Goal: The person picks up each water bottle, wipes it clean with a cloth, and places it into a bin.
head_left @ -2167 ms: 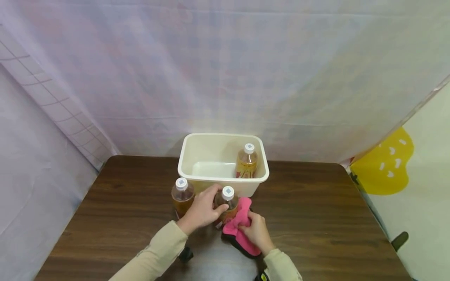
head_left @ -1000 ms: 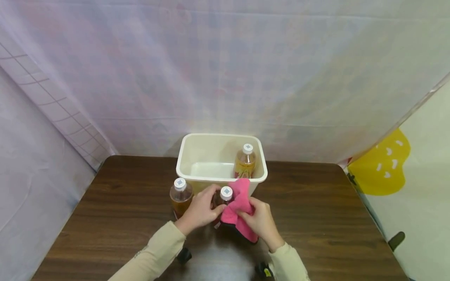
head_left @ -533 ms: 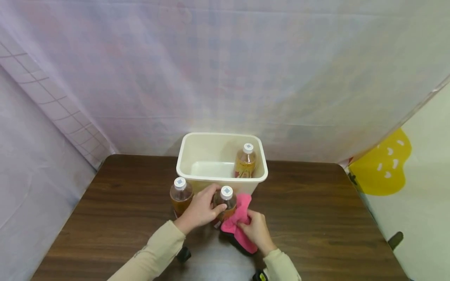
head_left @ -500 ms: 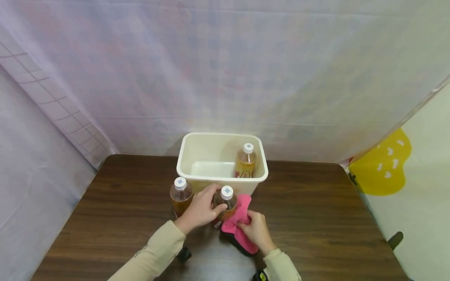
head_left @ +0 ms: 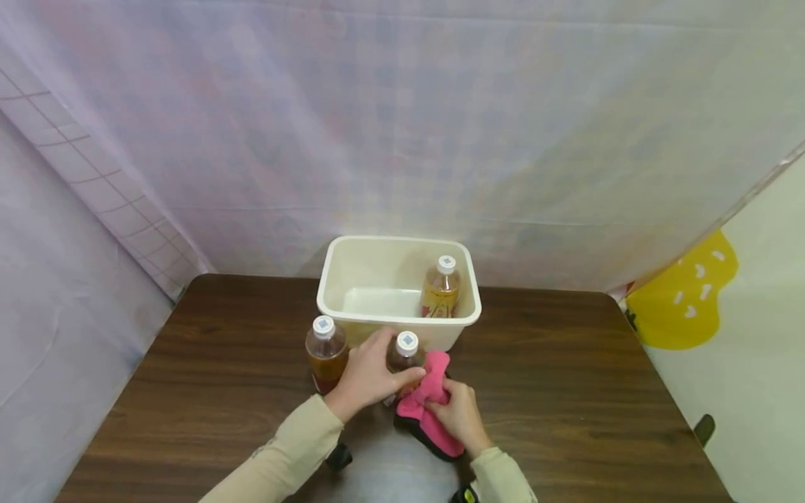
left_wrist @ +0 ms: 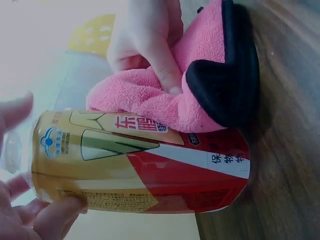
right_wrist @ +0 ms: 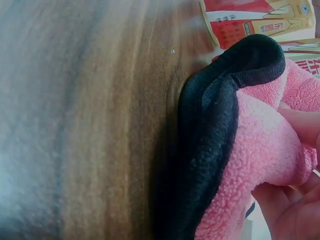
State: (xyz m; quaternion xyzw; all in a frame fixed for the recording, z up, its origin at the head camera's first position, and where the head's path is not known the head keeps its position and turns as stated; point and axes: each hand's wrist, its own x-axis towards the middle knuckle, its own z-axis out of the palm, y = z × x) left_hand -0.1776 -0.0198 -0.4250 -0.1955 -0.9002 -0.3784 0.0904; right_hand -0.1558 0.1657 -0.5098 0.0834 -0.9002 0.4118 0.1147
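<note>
My left hand [head_left: 367, 377] grips a tea bottle [head_left: 405, 351] with a white cap and a red and gold label [left_wrist: 150, 170]; it stands on the brown table [head_left: 566, 391] in front of a cream tub [head_left: 330, 297]. My right hand [head_left: 459, 412] holds a pink cloth with a black edge [head_left: 428, 412] and presses it against the bottle's right side [left_wrist: 150, 107]. In the right wrist view the cloth's black edge [right_wrist: 210, 145] lies on the wood, with the pink pile [right_wrist: 260, 155] under my fingers [right_wrist: 295, 125].
A second tea bottle [head_left: 325, 346] stands on the table just left of my left hand. A third bottle [head_left: 441, 286] stands inside the tub at its right end. Pale curtains hang behind and to the left of the table.
The cloth rose up over the bottle's shoulder a second ago, then came back down its right side. My left hand has kept its hold on the bottle.
</note>
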